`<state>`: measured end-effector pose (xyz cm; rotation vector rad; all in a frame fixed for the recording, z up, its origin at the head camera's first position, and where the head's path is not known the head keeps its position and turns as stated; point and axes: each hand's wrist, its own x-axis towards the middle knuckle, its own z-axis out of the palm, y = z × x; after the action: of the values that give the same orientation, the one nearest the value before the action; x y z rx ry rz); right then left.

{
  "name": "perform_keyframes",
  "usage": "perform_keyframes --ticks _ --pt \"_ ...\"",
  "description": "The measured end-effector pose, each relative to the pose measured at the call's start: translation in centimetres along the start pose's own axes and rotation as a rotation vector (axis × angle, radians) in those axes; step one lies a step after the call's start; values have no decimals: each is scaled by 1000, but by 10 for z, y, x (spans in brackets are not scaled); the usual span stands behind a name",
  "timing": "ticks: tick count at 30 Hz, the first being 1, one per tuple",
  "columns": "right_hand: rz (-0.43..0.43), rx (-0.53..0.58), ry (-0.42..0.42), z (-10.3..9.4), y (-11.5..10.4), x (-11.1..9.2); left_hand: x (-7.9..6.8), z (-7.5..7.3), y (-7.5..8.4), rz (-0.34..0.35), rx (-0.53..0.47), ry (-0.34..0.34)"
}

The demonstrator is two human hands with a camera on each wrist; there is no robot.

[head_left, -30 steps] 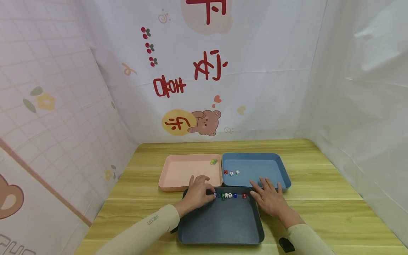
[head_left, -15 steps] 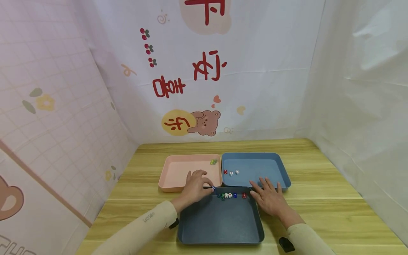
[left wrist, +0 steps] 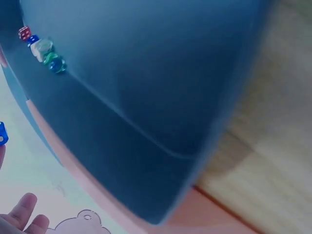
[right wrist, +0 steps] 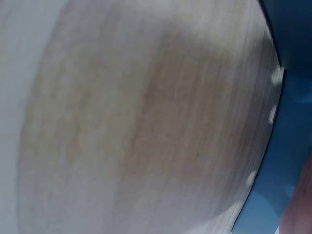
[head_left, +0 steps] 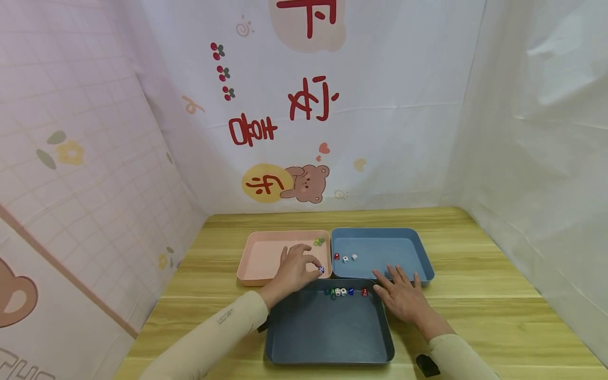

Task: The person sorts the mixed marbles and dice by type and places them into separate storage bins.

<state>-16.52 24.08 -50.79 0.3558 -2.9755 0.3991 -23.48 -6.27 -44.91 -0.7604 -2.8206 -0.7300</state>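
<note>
My left hand (head_left: 295, 268) pinches a blue die (head_left: 321, 269) with white pips between thumb and forefinger. It hangs over the near right corner of the pink tray (head_left: 243, 264). In the left wrist view the same blue die (left wrist: 3, 133) shows at the left edge. My right hand (head_left: 402, 296) lies with spread, fairly straight fingers across the rims where the dark grey tray (head_left: 332, 338) meets the blue tray (head_left: 380, 248). Along the dark tray's far wall sit a red die (head_left: 364, 292), a blue die (head_left: 351, 291), white dice (head_left: 340, 292) and green pieces (head_left: 332, 294).
Yellow-green translucent pieces (head_left: 319, 241) lie in the pink tray's far right corner. The blue tray holds a red die (head_left: 336, 256) and two white dice (head_left: 349, 258) near its left wall. All trays stand on a wood-grain table (head_left: 480, 295), with white curtains behind and at the sides.
My left hand has lifted the blue die from the dark tray's far left and carried it forward over the pink tray. My right hand stays where it was.
</note>
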Motion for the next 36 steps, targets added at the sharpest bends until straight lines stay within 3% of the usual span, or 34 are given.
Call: perform_keyframes --ticks 8,14,19,27,32,36 --pt "5 -3 0 2 3 1 23 -10 11 34 1 41" --pt "5 8 3 1 3 0 48 -11 25 14 -80 29" --pt "8 11 -6 0 1 0 67 0 38 -39 -89 4" --pt "21 3 -11 1 2 1 96 20 47 -114 -112 41" --pt "19 5 -9 1 3 1 105 29 47 -162 -148 63" --pt "21 11 -19 2 4 2 109 36 47 -187 -118 64"
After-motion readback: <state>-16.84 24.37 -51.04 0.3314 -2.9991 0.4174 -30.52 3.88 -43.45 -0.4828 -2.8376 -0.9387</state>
